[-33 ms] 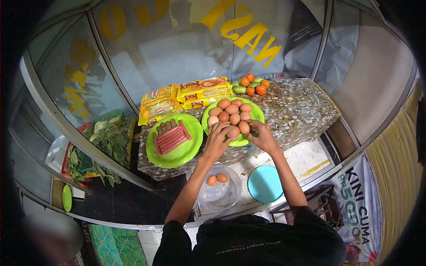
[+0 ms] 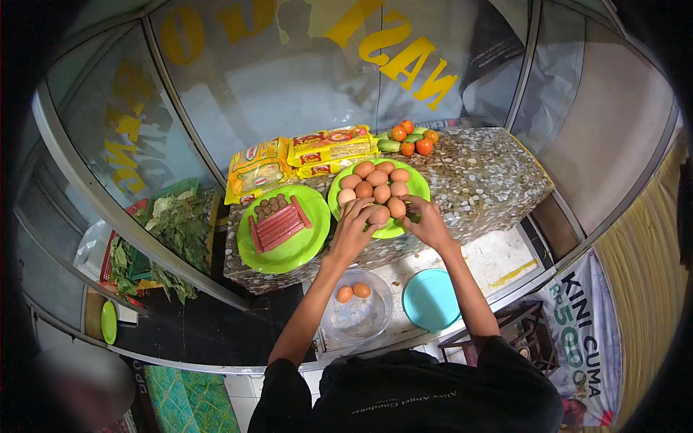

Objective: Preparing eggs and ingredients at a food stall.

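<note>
Brown eggs (image 2: 377, 177) are heaped on a lime-green plate (image 2: 417, 189) on the stone-patterned counter. At the plate's near edge, my left hand (image 2: 351, 229) has its fingers curled around one egg (image 2: 377, 214). Beside it, my right hand (image 2: 429, 225) bends its fingertips and thumb against the right side of another egg (image 2: 396, 207). Both of these eggs stay low among the rest. Below my wrists, a clear plastic bowl (image 2: 359, 324) holds two eggs (image 2: 353, 291). A turquoise round lid or shallow dish (image 2: 432, 299) lies to its right.
Left of the eggs, another green plate (image 2: 292, 257) bears pink sausages (image 2: 280, 227) and small brown balls. Yellow noodle packets (image 2: 328, 148), tomatoes (image 2: 424, 146) and cucumbers (image 2: 388, 146) line the back by the glass. Leafy greens (image 2: 177, 224) fill a basket at left. A metal frame post (image 2: 144, 216) curves past the counter.
</note>
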{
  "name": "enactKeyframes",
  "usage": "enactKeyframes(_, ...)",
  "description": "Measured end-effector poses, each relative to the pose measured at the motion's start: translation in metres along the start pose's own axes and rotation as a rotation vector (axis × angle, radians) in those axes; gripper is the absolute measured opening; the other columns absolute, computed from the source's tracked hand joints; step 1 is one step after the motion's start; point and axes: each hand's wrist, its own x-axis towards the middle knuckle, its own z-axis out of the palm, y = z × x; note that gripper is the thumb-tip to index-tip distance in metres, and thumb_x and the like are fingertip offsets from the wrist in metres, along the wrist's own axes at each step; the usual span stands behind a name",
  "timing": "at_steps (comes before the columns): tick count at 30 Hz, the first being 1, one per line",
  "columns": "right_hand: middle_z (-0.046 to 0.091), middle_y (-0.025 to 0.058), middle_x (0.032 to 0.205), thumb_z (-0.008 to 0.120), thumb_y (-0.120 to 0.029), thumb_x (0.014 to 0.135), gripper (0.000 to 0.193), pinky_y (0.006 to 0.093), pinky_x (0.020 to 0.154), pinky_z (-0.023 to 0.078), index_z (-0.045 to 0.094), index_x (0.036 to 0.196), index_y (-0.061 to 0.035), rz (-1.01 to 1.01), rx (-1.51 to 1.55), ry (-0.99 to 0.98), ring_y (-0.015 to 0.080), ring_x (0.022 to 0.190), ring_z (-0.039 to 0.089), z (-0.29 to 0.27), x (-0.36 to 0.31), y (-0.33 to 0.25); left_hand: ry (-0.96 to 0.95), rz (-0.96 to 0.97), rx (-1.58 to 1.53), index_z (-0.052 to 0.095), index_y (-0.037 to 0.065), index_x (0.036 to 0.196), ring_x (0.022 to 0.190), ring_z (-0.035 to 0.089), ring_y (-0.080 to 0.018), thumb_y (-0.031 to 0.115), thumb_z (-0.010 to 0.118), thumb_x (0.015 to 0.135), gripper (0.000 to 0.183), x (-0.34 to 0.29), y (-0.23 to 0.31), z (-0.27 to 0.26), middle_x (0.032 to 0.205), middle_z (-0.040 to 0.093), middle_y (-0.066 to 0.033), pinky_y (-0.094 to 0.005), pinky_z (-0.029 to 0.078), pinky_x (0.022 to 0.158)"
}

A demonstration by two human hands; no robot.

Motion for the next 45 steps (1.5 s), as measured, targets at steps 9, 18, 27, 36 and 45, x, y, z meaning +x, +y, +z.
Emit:
enactKeyframes(9, 0.061, 0.0190, 0.102, 0.064, -0.002, 0.075, 0.036, 0.0368, 0.082, 0.050, 0.058, 0.110, 0.0032, -0.103, -0.001, 0.063, 0.0324, 0.093, 0.063, 0.004, -0.007, 0.002, 0.027, -0.030, -0.042, 0.059, 0.000, 0.108, 0.114, 0.047, -0.0312, 0.011, 0.072, 0.072, 0.039, -0.003, -0.004, 0.002, 0.118, 0.053, -0.0140, -0.0396, 0.038, 0.097)
enactKeyframes(18, 0.060, 0.0215, 0.108, 0.064, -0.001, 0.076, 0.035, 0.0377, 0.083, 0.049, 0.058, 0.109, 0.0043, -0.095, 0.021, 0.110, 0.0332, 0.097, 0.062, 0.012, -0.007, 0.006, 0.053, -0.022, -0.067, 0.058, -0.001, 0.108, 0.116, 0.046, -0.0325, 0.008, 0.071, 0.072, 0.039, -0.005, -0.005, 0.008, 0.120, 0.053, -0.0158, -0.0400, 0.038, 0.098)
enactKeyframes(27, 0.058, 0.0210, 0.113, 0.068, -0.004, 0.073, 0.044, 0.0377, 0.086, 0.048, 0.055, 0.114, 0.0034, -0.144, -0.129, 0.183, 0.0351, 0.100, 0.059, 0.004, -0.004, 0.008, 0.062, -0.046, -0.062, 0.057, 0.000, 0.110, 0.118, 0.045, -0.0341, 0.008, 0.071, 0.072, 0.042, -0.006, -0.004, 0.003, 0.124, 0.050, -0.0165, -0.0412, 0.037, 0.099)
enactKeyframes(36, 0.056, 0.0228, 0.117, 0.074, -0.007, 0.071, 0.065, 0.0380, 0.087, 0.049, 0.042, 0.125, 0.0094, 0.011, 0.036, -0.025, 0.0328, 0.105, 0.059, 0.000, 0.008, 0.008, 0.042, -0.168, -0.143, 0.057, -0.001, 0.111, 0.119, 0.045, -0.0326, 0.007, 0.072, 0.072, 0.043, -0.007, -0.001, 0.001, 0.126, 0.050, -0.0163, -0.0383, 0.038, 0.099)
enactKeyframes(45, 0.054, 0.0278, 0.119, 0.059, -0.027, 0.086, 0.056, 0.0383, 0.093, 0.042, 0.043, 0.128, 0.0056, 0.032, -0.081, 0.056, 0.0357, 0.112, 0.053, -0.010, 0.048, 0.033, 0.048, -0.168, -0.089, 0.053, 0.001, 0.118, 0.121, 0.043, -0.0348, 0.014, 0.071, 0.074, 0.049, -0.010, -0.009, 0.003, 0.134, 0.042, -0.0168, -0.0399, 0.038, 0.100)
